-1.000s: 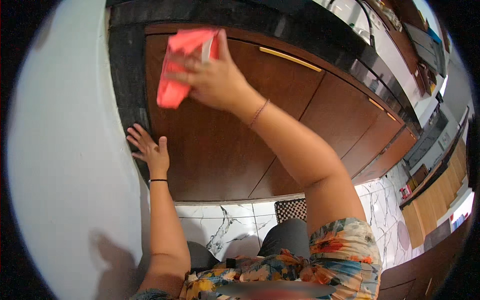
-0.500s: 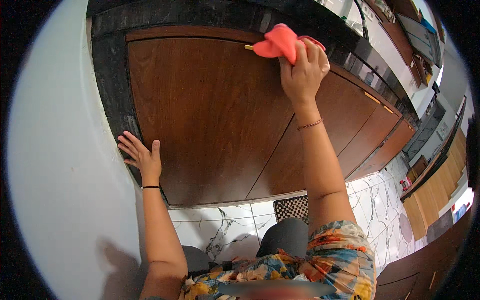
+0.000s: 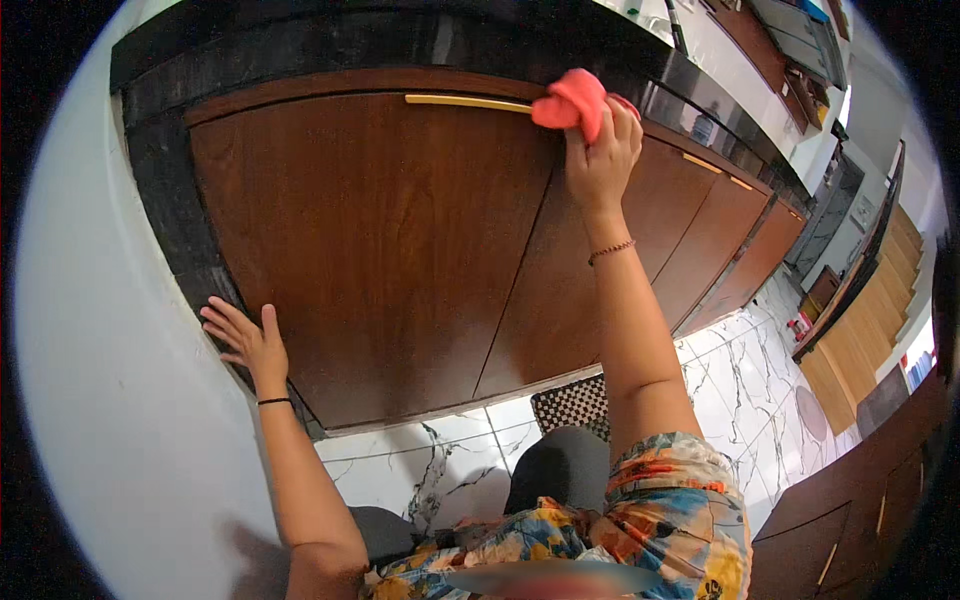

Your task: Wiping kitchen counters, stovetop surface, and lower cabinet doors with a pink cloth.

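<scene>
Bunched in my right hand (image 3: 605, 165) is a pink cloth (image 3: 578, 102), pressed at the upper edge of the brown wooden cabinet doors (image 3: 370, 240). The cloth lies at the right end of a long gold handle (image 3: 465, 102) and covers that end. My fingers are closed around the cloth, their tips partly hidden by it. Low on the left, my left hand (image 3: 248, 345) has its fingers spread. It rests against the black stone side border (image 3: 165, 190), close to the white wall.
A black countertop edge (image 3: 350, 38) runs above the doors. More doors with gold handles (image 3: 702, 163) continue to the right. On the marbled tile floor (image 3: 400, 462) lies a checkered mat (image 3: 575, 405) by my knee. A pale wall (image 3: 80, 300) stands close on the left.
My right hand has wiped rightward along the handle with the cloth, uncovering most of it. The view has shifted right; my left hand stays spread against the border.
</scene>
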### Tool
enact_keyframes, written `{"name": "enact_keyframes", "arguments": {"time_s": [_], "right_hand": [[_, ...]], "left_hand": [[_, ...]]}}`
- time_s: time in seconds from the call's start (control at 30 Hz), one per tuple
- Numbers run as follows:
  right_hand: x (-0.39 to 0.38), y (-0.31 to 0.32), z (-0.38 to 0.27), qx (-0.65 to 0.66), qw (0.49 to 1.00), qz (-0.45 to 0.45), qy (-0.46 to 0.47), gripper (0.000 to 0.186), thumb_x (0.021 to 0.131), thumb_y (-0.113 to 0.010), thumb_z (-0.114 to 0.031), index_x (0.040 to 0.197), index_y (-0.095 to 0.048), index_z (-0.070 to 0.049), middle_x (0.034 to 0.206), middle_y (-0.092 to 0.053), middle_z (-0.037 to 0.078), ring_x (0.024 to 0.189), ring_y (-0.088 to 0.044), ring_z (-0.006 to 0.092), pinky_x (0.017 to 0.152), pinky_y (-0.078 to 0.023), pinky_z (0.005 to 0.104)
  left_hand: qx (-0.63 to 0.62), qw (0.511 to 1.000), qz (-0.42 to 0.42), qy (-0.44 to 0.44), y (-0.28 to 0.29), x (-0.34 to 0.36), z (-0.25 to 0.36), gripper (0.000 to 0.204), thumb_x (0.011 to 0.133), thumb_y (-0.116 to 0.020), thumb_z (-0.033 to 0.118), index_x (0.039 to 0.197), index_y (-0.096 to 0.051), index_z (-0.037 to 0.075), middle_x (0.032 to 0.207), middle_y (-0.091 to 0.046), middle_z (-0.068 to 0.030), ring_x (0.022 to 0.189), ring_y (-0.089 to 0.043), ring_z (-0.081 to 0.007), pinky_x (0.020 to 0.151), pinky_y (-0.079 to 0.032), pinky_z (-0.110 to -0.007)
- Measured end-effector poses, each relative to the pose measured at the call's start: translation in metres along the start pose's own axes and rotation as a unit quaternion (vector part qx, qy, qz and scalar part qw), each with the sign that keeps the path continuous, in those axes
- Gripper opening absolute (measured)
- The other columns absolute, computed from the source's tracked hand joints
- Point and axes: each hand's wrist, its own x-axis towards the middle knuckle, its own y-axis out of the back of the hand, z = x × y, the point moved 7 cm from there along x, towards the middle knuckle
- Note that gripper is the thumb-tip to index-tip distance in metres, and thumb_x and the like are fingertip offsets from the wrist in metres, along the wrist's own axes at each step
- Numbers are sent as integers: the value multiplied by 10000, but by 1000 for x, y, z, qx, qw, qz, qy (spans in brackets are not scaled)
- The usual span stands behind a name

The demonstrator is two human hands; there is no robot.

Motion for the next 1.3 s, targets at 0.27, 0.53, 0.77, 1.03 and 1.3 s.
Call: {"name": "enact_keyframes", "arguments": {"time_s": [0.27,0.53,0.77,1.03,1.3], "right_hand": [[-62,-16,-22,54,977,-204,27,575,755,-615,-435,1292,-472,-289,1492,-176,92,1395,2,323,1055,-10,622],[-90,21,122,-60,992,24,-106,499,745,-652,-279,1204,-500,-155,1389,-336,108,1307,-269,323,1042,-166,528],[-106,55,149,126,966,156,-163,365,791,-644,-103,1116,-477,-83,1119,-504,126,1076,-456,299,981,-283,403],[-117,18,164,8,992,-117,-39,548,683,-632,-155,1216,-522,-223,1414,-326,140,1340,-237,359,1096,-171,503],[-73,97,272,76,973,144,-162,252,895,-551,-245,1043,-571,-42,960,-559,71,897,-540,216,840,-415,359]], "left_hand": [[50,999,2,13,0,6,-13,941,823,-347,695,1439,110,151,1497,151,-130,1375,128,-346,1005,-5,-670],[115,993,-3,26,-3,12,-21,962,814,-342,708,1432,137,148,1493,171,-126,1379,111,-337,999,-51,-683],[159,987,11,16,-5,15,-27,1000,793,-354,732,1429,142,142,1495,168,-119,1380,113,-330,1007,-61,-674],[159,986,17,36,-1,18,-26,991,800,-358,722,1429,142,142,1495,147,-139,1381,98,-338,994,-66,-691],[171,985,20,24,-3,21,-35,1017,780,-359,747,1429,145,147,1495,145,-140,1378,101,-347,989,-49,-697]]}}
